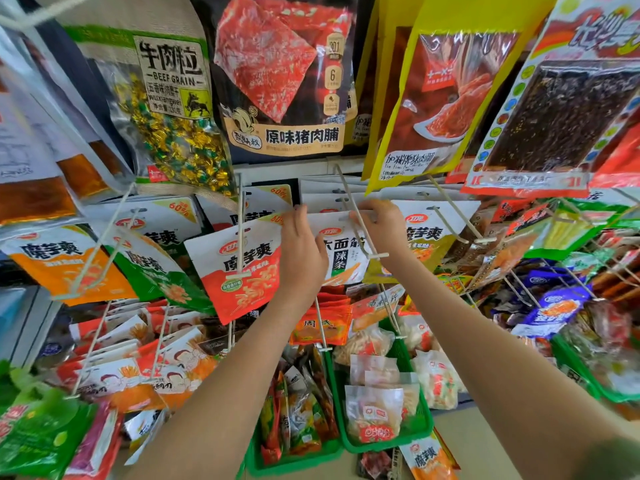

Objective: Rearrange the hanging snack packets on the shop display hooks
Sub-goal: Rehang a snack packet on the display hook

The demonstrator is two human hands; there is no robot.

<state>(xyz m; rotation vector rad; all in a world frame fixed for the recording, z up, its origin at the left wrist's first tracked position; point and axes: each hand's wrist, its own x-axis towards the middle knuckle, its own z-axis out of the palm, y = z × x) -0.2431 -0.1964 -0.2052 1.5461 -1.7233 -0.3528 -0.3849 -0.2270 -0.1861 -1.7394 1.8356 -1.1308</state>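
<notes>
A white snack packet with an orange and green lower part [341, 252] hangs in the middle of the display, on a long white hook [360, 220]. My left hand [301, 251] holds the packet's left edge, fingers curled round it near the top. My right hand [379, 220] pinches the packet's top right corner at the hook's wire. Just left hangs a red and white packet [242, 268] on its own hook [239, 216]. To the right hangs a white and yellow packet [434, 233].
Large meat-snack bags [284, 74] hang above. Orange [65, 265] and green [156, 271] packets hang at left. Green baskets [420, 420] of small packets sit below. Many hook tips stick out toward me around both arms.
</notes>
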